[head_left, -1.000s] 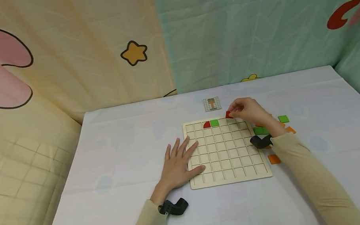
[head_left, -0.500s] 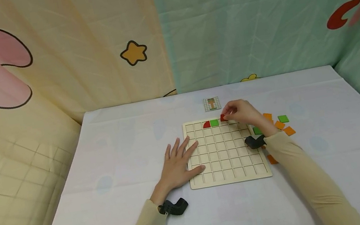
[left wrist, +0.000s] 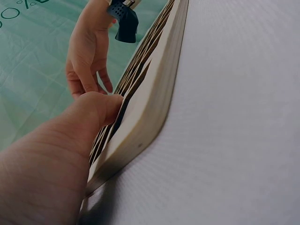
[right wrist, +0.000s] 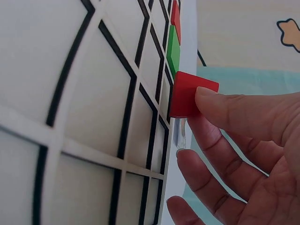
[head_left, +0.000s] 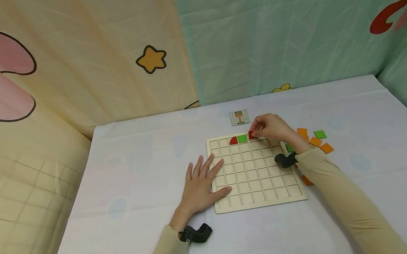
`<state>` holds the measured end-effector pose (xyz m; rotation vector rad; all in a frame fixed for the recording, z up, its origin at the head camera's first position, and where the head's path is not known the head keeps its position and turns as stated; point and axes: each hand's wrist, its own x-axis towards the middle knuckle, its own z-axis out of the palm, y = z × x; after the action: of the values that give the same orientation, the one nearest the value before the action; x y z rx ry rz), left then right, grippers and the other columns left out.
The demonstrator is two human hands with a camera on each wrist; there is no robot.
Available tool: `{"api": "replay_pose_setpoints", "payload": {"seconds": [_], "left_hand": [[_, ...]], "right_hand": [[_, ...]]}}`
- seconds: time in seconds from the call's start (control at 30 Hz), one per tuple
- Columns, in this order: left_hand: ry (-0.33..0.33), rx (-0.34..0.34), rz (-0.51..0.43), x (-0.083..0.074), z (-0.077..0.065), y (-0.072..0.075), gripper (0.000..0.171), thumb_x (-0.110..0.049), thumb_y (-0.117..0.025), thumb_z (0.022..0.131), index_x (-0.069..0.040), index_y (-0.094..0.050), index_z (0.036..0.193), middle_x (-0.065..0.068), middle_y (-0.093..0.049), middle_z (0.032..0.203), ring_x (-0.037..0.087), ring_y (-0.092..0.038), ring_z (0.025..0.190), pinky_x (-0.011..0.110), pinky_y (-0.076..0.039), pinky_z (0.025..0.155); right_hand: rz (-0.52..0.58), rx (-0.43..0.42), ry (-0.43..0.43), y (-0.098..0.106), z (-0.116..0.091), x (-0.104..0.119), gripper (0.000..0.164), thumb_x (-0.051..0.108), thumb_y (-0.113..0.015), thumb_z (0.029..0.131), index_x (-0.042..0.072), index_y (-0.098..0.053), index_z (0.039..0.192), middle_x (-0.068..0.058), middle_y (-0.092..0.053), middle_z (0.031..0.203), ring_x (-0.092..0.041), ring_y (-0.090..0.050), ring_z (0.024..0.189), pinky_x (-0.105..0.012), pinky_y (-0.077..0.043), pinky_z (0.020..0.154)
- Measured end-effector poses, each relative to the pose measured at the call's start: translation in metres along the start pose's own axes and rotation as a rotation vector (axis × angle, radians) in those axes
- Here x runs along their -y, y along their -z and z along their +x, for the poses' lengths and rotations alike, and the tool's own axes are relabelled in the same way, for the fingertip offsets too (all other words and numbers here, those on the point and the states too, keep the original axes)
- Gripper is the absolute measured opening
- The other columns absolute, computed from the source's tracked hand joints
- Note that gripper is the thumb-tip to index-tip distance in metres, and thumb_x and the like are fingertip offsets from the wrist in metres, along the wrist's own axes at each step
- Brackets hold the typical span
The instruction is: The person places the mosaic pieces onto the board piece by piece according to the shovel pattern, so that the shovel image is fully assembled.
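Note:
Between thumb and fingers, my right hand (head_left: 271,128) pinches a red tile (right wrist: 190,95) at the back row of a pale wooden grid board (head_left: 260,204). In the right wrist view the tile stands tilted against the board, just beside a green square tile (right wrist: 173,50) seated in a cell. Left of that green tile lies a red tile with a rounded corner (head_left: 233,140). My left hand (head_left: 199,189) rests with spread fingers on the board's left edge, its thumb over the rim in the left wrist view.
Behind the board lies a small card with a gridded picture (head_left: 239,117). Several loose orange tiles (head_left: 326,148) and green tiles (head_left: 320,134) are scattered right of the board, partly hidden by the right forearm. Patterned curtains stand behind the white table (head_left: 143,155).
My right hand has moved left along the board's back edge and slightly lower, bringing the red tile close to the green one. The left hand has stayed still.

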<state>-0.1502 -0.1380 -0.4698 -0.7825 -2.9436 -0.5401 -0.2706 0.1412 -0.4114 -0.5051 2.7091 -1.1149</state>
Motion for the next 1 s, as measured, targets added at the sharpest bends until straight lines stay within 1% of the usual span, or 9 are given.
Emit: {"api": "replay_pose_setpoints", "payload": {"seconds": [0.2, 0.4, 0.57, 0.8, 1.0], "left_hand": [[0.005, 0.004, 0.002, -0.0007, -0.0003, 0.0017, 0.077, -0.062, -0.050, 0.087, -0.023, -0.029, 0.151, 0.004, -0.015, 0.157, 0.031, -0.003, 0.143, 0.052, 0.003, 0.110], [0.009, 0.011, 0.003, -0.0003, -0.0002, 0.0011, 0.077, -0.062, -0.050, 0.087, -0.024, -0.028, 0.151, 0.003, -0.014, 0.157, 0.031, -0.002, 0.143, 0.052, 0.004, 0.110], [0.009, 0.008, 0.007, 0.0000, 0.0000, 0.0010, 0.078, -0.062, -0.050, 0.087, -0.024, -0.028, 0.151, 0.003, -0.013, 0.158, 0.030, -0.002, 0.143, 0.052, 0.004, 0.110], [0.011, 0.008, 0.008, 0.0001, 0.0001, 0.0003, 0.077, -0.062, -0.050, 0.087, -0.024, -0.029, 0.151, 0.003, -0.014, 0.157, 0.030, -0.002, 0.143, 0.052, 0.004, 0.110], [-0.001, -0.003, 0.012, -0.0005, -0.0002, 0.0007, 0.077, -0.061, -0.050, 0.087, -0.023, -0.030, 0.151, 0.005, -0.016, 0.157, 0.032, -0.005, 0.143, 0.053, 0.002, 0.110]], "right_hand": [[-0.013, 0.004, -0.010, -0.0019, 0.0008, 0.0018, 0.007, 0.009, -0.068, 0.087, 0.003, -0.068, 0.091, -0.008, -0.063, 0.084, -0.025, -0.054, 0.073, -0.037, -0.045, 0.067], [-0.036, 0.025, -0.015, -0.0033, 0.0034, 0.0032, 0.007, 0.009, -0.067, 0.087, 0.003, -0.068, 0.091, -0.008, -0.063, 0.083, -0.024, -0.054, 0.072, -0.035, -0.044, 0.065], [-0.034, 0.037, -0.019, -0.0023, 0.0033, 0.0046, 0.007, 0.008, -0.067, 0.087, 0.002, -0.068, 0.091, -0.008, -0.063, 0.082, -0.024, -0.053, 0.071, -0.035, -0.044, 0.065], [-0.037, 0.045, -0.039, -0.0018, 0.0040, 0.0048, 0.010, 0.009, -0.068, 0.087, 0.001, -0.068, 0.093, -0.009, -0.064, 0.083, -0.024, -0.053, 0.072, -0.035, -0.044, 0.067], [-0.024, 0.054, -0.056, -0.0015, 0.0014, 0.0074, 0.010, 0.010, -0.067, 0.088, 0.002, -0.068, 0.094, -0.008, -0.064, 0.084, -0.024, -0.054, 0.073, -0.036, -0.044, 0.067]]}}
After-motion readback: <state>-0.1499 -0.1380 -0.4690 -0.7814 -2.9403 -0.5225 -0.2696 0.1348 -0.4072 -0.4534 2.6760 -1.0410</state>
